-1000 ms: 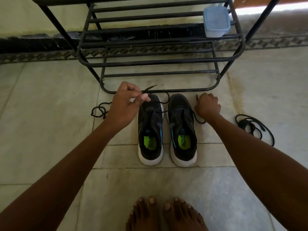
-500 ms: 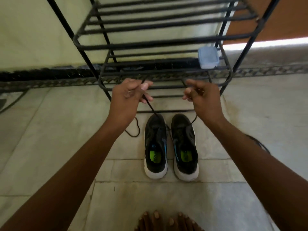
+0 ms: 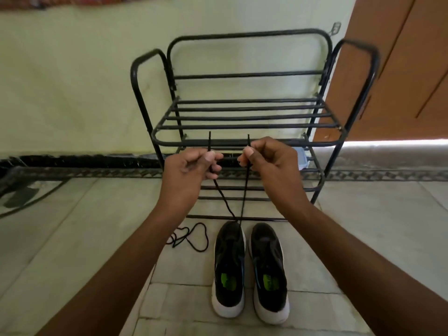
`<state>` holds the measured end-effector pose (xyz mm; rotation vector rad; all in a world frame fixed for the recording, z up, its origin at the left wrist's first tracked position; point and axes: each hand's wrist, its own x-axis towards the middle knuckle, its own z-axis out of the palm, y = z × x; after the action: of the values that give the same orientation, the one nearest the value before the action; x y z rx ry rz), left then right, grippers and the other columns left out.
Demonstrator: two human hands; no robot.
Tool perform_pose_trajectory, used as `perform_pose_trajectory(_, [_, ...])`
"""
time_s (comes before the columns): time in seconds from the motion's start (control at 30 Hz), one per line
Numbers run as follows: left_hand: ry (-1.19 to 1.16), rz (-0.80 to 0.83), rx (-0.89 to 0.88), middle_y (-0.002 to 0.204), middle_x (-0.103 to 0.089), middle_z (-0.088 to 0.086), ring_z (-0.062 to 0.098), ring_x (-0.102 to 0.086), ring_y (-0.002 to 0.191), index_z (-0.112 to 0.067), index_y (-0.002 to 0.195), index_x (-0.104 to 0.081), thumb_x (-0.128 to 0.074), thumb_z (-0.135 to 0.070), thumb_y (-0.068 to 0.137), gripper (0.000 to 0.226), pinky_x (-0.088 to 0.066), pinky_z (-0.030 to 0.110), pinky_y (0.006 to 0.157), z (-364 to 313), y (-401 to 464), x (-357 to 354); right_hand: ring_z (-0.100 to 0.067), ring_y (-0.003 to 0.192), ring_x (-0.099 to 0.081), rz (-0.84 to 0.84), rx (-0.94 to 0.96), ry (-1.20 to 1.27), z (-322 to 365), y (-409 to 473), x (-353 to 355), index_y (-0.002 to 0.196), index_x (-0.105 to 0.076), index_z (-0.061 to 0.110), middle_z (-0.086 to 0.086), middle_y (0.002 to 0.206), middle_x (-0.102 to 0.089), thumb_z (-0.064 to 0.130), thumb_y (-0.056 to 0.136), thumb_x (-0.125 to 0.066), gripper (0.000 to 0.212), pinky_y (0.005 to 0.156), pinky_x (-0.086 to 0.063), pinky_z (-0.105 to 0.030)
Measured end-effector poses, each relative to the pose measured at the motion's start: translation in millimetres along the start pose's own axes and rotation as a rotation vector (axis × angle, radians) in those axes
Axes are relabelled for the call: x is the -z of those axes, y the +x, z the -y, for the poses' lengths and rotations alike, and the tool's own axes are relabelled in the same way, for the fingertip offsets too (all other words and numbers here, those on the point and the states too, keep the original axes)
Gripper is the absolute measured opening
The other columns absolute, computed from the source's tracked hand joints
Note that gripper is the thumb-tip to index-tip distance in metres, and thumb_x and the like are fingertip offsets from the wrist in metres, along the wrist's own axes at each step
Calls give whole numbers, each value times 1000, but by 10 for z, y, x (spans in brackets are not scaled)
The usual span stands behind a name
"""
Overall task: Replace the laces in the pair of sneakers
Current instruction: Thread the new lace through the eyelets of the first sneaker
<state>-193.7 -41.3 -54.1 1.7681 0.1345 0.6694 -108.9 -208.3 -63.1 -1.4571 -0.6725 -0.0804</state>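
The left hand (image 3: 191, 166) and right hand (image 3: 266, 158) each pinch one end of a black lace (image 3: 243, 197) running down to the left sneaker (image 3: 229, 267) on the floor (image 3: 97, 238) near the rack (image 3: 242, 141). Light and limp, it is probably best held near its stiff tips.

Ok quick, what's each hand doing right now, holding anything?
Left hand: fingers pinch one end of the black lace coming up from the left sneaker.
Right hand: pinches the lace's other end.
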Motion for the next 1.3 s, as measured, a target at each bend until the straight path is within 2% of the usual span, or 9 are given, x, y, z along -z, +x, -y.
perform_pose_trajectory(0.13, [-61,-19,-29,78,-71,14,26,-74,74,-7,110,-74,-61,-9,101,16,-59,29,65,-208,8,-29,-18,83,-72,37,9,0,100,20,-49,96,-69,3,-8,85,-74,10,101,-59,13,77,-57,-26])
perform_pose_trajectory(0.27, [-66,-36,-56,79,-71,13,29,-73,71,-6,107,-73,-60,-16,103,17,-61,33,62,-355,20,-40,-17,83,-73,44,-8,34,167,13,-134,96,-71,5,-7,86,-75,11,101,-60,13,72,-54,-21])
perform_pose_trajectory(0.47, [-7,-27,-128,85,-73,2,17,-73,74,-12,105,-78,-64,-15,100,15,-58,27,64,-576,129,-18,-18,86,-74,47,-30,63,172,-2,-193,97,-71,8,-6,88,-76,12,100,-62,11,74,-55,-23])
perform_pose_trajectory(0.67, [4,-35,-161,82,-76,3,17,-75,77,-12,104,-77,-68,-13,97,11,-59,27,65,-741,260,-10,-22,86,-69,-20,-14,-10,119,22,-198,94,-75,15,-2,86,-73,17,95,-71,5,78,-58,-37])
perform_pose_trajectory(0.77, [48,-45,-187,81,-76,0,12,-74,80,-11,98,-77,-69,-18,97,11,-58,25,69,-774,316,-28,-16,86,-70,-52,-19,-25,105,32,-181,95,-77,15,2,86,-74,18,92,-73,5,79,-59,-33])
perform_pose_trajectory(0.87, [79,-63,-207,83,-76,-4,7,-73,84,-13,96,-78,-69,-21,97,12,-54,18,73,-806,350,-54,-15,88,-72,-53,-15,-32,103,35,-155,94,-78,14,2,87,-76,18,92,-73,6,81,-59,-31])
perform_pose_trajectory(1.17, [112,-126,-229,86,-76,-7,7,-72,87,-16,96,-79,-70,-27,96,13,-58,24,84,-838,352,-99,-9,94,-72,-48,-56,-52,69,27,-106,100,-78,13,5,92,-77,21,90,-75,14,85,-58,-26])
perform_pose_trajectory(1.3, [101,-117,-211,87,-77,-7,9,-73,85,-17,99,-79,-70,-27,96,14,-58,24,83,-855,345,-95,-8,94,-72,-35,-54,-67,78,46,-100,101,-78,13,6,93,-77,19,90,-74,14,85,-57,-27])
